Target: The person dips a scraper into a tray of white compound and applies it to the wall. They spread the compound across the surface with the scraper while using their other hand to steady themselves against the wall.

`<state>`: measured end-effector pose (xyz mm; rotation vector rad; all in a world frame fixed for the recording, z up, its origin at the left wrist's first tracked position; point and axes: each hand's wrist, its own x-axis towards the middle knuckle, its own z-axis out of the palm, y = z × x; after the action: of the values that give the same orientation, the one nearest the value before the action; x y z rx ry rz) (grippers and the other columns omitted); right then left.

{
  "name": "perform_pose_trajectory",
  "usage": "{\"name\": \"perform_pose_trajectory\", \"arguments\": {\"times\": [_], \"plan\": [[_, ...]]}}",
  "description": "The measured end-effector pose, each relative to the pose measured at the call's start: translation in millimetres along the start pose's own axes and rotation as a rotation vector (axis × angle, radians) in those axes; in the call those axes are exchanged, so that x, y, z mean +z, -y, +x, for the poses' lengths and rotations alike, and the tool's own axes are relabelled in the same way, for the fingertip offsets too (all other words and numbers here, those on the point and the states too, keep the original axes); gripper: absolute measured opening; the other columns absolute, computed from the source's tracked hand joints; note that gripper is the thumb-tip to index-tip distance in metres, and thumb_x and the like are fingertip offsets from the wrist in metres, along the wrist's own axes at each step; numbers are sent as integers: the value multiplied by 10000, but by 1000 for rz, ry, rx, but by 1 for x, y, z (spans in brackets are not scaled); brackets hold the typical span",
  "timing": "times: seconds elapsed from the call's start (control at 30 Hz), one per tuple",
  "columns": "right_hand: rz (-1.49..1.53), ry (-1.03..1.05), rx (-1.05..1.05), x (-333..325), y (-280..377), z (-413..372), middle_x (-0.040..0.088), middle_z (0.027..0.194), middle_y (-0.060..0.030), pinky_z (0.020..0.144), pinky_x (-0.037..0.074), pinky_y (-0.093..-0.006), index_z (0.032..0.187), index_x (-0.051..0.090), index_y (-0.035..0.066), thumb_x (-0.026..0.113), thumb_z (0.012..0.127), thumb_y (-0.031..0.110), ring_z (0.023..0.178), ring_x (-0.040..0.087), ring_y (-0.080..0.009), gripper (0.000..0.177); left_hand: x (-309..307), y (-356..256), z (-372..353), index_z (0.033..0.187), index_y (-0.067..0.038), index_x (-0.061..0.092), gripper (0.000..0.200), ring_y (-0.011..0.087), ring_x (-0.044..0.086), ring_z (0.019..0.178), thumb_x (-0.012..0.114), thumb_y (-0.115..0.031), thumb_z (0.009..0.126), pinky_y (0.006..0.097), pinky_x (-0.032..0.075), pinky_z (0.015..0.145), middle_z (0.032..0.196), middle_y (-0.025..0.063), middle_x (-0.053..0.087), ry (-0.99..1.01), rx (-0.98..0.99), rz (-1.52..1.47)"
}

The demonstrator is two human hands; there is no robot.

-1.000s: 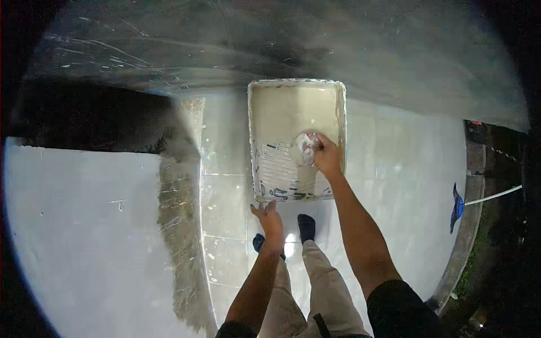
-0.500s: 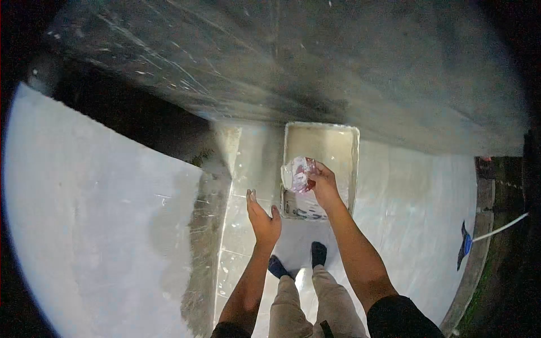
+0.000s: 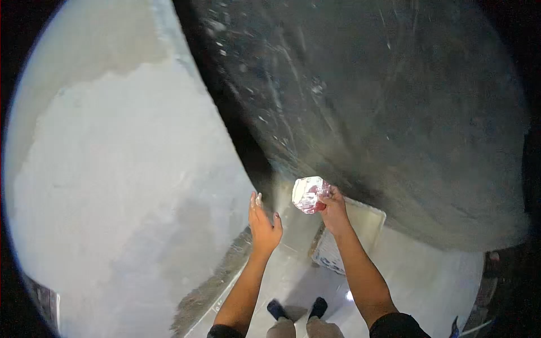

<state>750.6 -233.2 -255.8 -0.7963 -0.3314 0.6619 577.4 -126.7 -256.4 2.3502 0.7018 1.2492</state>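
Note:
My right hand (image 3: 336, 212) grips a shiny, many-sided piece (image 3: 308, 195), whitish and see-through with red by the fingers; its exact kind cannot be made out. It is held up in front of the dark wall, above and left of a rectangular tray (image 3: 366, 221). My right forearm hides part of that tray, which has a whitish rim and pale contents. My left hand (image 3: 265, 230) is raised and holds nothing, its fingers stretched up and the thumb apart. There is white on a fingertip. It is nearest to the edge of the pale wall.
A large pale surface (image 3: 124, 146) with a darker damp-looking patch fills the left side. A dark grey, streaked wall (image 3: 394, 112) rises ahead and to the right. My feet in dark socks (image 3: 318, 307) stand on the pale floor (image 3: 428, 281). A blue-and-black item (image 3: 454, 327) lies at lower right.
The view has swung left, so the tray now appears lower and turned, and the pale wall fills more of the left. My right hand has lifted the shiny piece off from over the tray.

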Motion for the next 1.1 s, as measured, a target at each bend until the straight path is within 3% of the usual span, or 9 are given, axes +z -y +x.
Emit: {"name": "perform_pose_trajectory", "arguments": {"times": [0.2,0.37,0.57,0.87,0.97,1.07,1.1], "plan": [[36,311,37,-17,3,18,577,1219,-167,948,497,-387,1274,462,-41,424,893,-84,1104,601,-243,385,28,0,-14,1391,64,294,667,464,312,1338,565,-71,797,515,252,1107,1476,296,274,-183,51,108],[79,524,69,-38,-12,52,566,1247,-168,984,479,-390,1269,459,-29,396,895,-89,1132,590,-246,384,55,1,-22,1364,51,356,625,452,321,1342,554,-79,786,518,260,1094,1466,282,310,-342,85,227],[190,578,-37,-29,-24,49,551,1274,-151,1004,459,-400,1291,441,5,439,890,-70,1175,561,-238,409,22,-23,-23,1365,28,363,628,439,327,1345,560,-67,776,516,272,1088,1470,245,329,-356,263,478],[318,663,-15,15,13,4,564,1249,-144,996,462,-391,1302,448,-4,415,916,-58,1153,572,-243,391,-40,-71,-39,1334,3,395,619,425,338,1344,579,-43,745,511,286,1086,1452,211,370,-360,395,780],[329,695,-100,57,13,4,580,1228,-132,973,473,-375,1292,471,-14,440,928,-50,1130,582,-226,368,-76,-71,-35,1322,-9,422,600,406,332,1353,586,-65,748,514,280,1089,1452,197,376,-367,371,864],[170,637,-386,79,18,-1,619,1174,-109,927,485,-315,1261,526,-39,474,937,-44,1048,607,-174,328,-96,-80,-29,1313,-16,435,590,398,327,1360,590,-72,747,519,274,1094,1454,193,373,-364,379,977],[181,643,-383,87,15,0,619,1174,-109,927,485,-315,1261,526,-39,474,937,-44,1048,607,-174,328,-104,-83,-27,1311,-18,427,598,408,327,1358,591,-57,737,518,276,1096,1452,193,372,-348,388,1037]]}}
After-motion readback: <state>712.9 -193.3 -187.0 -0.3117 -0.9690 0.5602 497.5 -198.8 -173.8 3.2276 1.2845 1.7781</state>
